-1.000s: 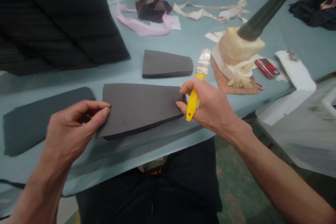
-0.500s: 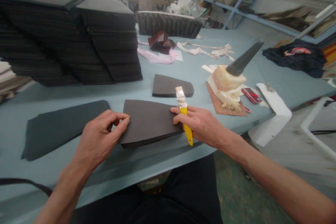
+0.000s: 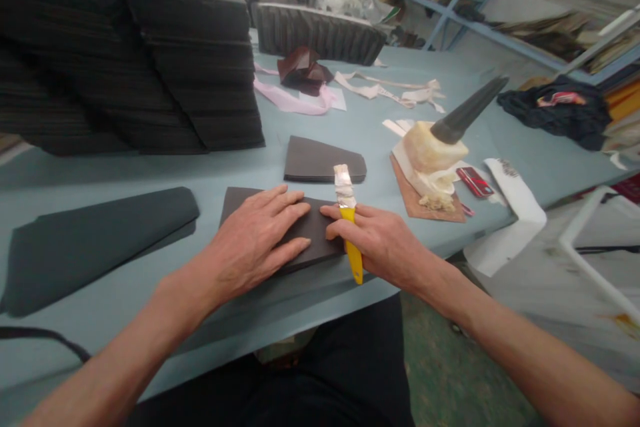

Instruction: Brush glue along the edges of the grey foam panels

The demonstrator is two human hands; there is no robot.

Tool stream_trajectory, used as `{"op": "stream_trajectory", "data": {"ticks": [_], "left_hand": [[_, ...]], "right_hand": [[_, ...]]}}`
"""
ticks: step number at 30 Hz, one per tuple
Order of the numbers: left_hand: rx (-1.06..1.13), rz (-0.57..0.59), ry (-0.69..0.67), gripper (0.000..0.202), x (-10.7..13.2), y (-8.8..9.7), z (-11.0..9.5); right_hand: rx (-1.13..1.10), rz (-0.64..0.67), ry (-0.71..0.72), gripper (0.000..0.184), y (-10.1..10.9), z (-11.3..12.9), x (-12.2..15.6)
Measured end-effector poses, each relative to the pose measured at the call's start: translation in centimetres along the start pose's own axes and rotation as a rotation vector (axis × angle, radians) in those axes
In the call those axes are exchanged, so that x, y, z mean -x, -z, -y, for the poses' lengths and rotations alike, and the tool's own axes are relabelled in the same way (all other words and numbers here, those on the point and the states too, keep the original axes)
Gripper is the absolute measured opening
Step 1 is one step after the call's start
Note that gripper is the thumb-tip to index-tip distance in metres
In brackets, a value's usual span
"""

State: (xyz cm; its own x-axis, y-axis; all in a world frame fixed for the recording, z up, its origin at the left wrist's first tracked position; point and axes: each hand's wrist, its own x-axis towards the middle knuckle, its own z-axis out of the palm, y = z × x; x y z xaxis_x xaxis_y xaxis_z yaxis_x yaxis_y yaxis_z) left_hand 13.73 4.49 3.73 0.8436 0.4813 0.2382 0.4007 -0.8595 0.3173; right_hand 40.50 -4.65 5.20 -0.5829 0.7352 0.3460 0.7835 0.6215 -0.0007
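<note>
- While the left hand (image 3: 260, 233) lies flat with its fingers spread, it grips nothing and seems to rest on the near stack (image 3: 314, 225).
- The right hand (image 3: 383, 237) grasps the brush (image 3: 349, 217) by its yellow handle, and its fingertips are at the stack's right end; whether they also pinch the sheets, I cannot tell.
- The near stack sits by the near edge of the surface (image 3: 360, 127), between the two hands and partly covered by the left.
- Just beyond it is the small stack (image 3: 317, 157); the brush's whitish head overlaps that in view, though contact is unclear.
- To the left lie green sheets (image 3: 100, 240), and at the far left stand tall piles (image 3: 200, 67).
- To the right, a caked block (image 3: 433, 147) rests on a brown board (image 3: 407, 197), near a red box (image 3: 475, 182).
- Sheets could slide out of line if the left hand pressed unevenly or sideways.
- A downward tilt of the right wrist might let the crusted bristles smear either stack.
- Being so near the edge, the stack could tip off under a careless pull towards the person.
</note>
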Motion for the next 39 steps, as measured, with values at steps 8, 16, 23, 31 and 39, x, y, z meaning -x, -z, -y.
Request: {"op": "stream_trajectory", "data": {"ticks": [8,16,23,31,39], "left_hand": [[0.002,-0.004,0.084,0.068,0.4,-0.4,0.2],[-0.057,0.018,0.11,0.071,0.1,-0.9,0.0],[-0.086,0.0,0.116,0.069,0.2,-1.3,-0.2],[0.046,0.033,0.198,0.072,-0.1,-0.9,-1.2],[0.067,-0.013,0.254,0.074,0.7,-3.5,-0.3]], "right_hand": [[-0.021,0.04,-0.02,0.027,0.2,0.1,0.3],[-0.101,0.053,-0.067,0.026,0.4,-0.4,0.3],[-0.468,-0.26,-0.34,0.007,1.2,2.5,-2.3],[-0.639,-0.366,-0.608,0.016,-5.0,5.4,-5.8],[-0.322,-0.45,-0.477,0.026,-9.1,5.3,-4.1]]}}
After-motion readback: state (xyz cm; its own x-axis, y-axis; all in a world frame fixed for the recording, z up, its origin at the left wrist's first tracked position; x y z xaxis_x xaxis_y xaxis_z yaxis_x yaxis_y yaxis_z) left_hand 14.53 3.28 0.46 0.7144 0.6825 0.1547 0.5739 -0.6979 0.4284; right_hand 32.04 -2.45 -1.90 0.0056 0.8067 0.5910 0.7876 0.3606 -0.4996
